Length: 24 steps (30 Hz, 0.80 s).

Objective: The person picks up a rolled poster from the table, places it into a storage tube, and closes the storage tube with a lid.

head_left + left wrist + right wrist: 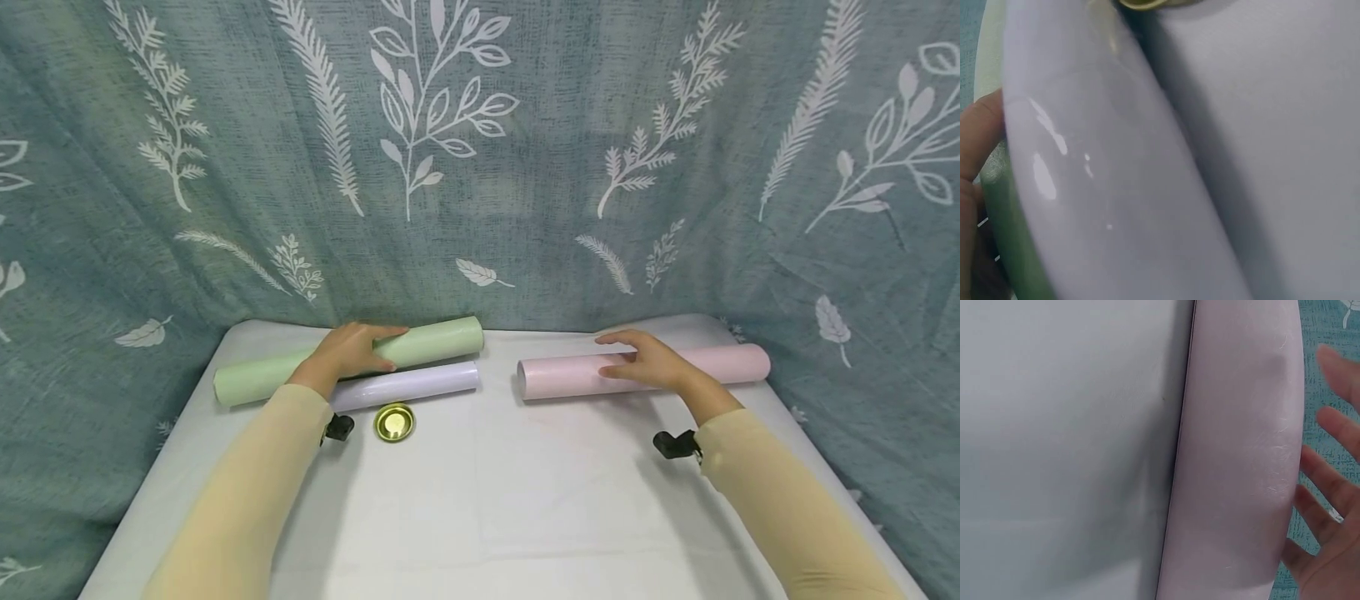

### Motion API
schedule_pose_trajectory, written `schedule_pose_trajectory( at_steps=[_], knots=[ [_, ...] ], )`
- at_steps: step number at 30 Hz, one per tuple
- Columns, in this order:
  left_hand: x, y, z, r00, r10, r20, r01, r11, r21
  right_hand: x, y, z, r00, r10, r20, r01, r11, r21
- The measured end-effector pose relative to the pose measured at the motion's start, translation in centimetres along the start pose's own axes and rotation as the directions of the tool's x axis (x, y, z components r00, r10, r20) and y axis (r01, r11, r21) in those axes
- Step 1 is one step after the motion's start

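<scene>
A green roll [442,340] lies slantwise at the back left, partly covered by my left hand [349,354]. That hand grips it from above, thumb in front and fingers over the top; their far ends are hidden. Just in front lies a thinner lavender roll [420,384], large in the left wrist view. Toward the back right is a pink roll [562,377]. My right hand [651,363] reaches over it with thumb and fingers spread wide. In the right wrist view, its loosely straight fingers [1325,478] lie along the edge of the pink roll [1235,450].
A small shiny gold dish [394,422] sits in front of the lavender roll. White cloth covers the table [480,500]. A green-grey curtain [525,167] with white leaf patterns hangs behind and along both sides. A black wrist camera [675,444] shows below the right wrist.
</scene>
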<state>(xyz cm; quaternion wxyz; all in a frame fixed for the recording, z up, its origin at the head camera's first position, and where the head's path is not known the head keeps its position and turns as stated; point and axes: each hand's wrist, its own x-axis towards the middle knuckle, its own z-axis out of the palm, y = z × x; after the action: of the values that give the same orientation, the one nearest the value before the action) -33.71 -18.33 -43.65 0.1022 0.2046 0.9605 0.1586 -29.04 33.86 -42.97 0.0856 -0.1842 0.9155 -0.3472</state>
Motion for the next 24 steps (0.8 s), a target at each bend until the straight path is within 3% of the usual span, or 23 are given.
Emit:
schedule_pose_trajectory(
  at_steps=[6, 14, 24],
  knots=[
    [0.0, -0.2, 0.2, 1.0, -0.019, 0.024, 0.019, 0.999, -0.026, 0.0, 0.4, 0.1, 1.0, -0.013, -0.002, 0.013, 0.999, -0.029],
    [0.1, -0.6, 0.4, 1.0, -0.021, 0.009, 0.022, 0.996, -0.084, 0.1, 1.2, 0.6, 1.0, -0.023, 0.005, 0.024, 0.999, -0.044],
    [-0.1, -0.6, 0.5, 0.998, -0.042, -0.046, 0.036, 0.992, -0.12, 0.1, 1.5, 1.0, 0.999, -0.036, -0.012, 0.032, 0.967, -0.253]
  ],
)
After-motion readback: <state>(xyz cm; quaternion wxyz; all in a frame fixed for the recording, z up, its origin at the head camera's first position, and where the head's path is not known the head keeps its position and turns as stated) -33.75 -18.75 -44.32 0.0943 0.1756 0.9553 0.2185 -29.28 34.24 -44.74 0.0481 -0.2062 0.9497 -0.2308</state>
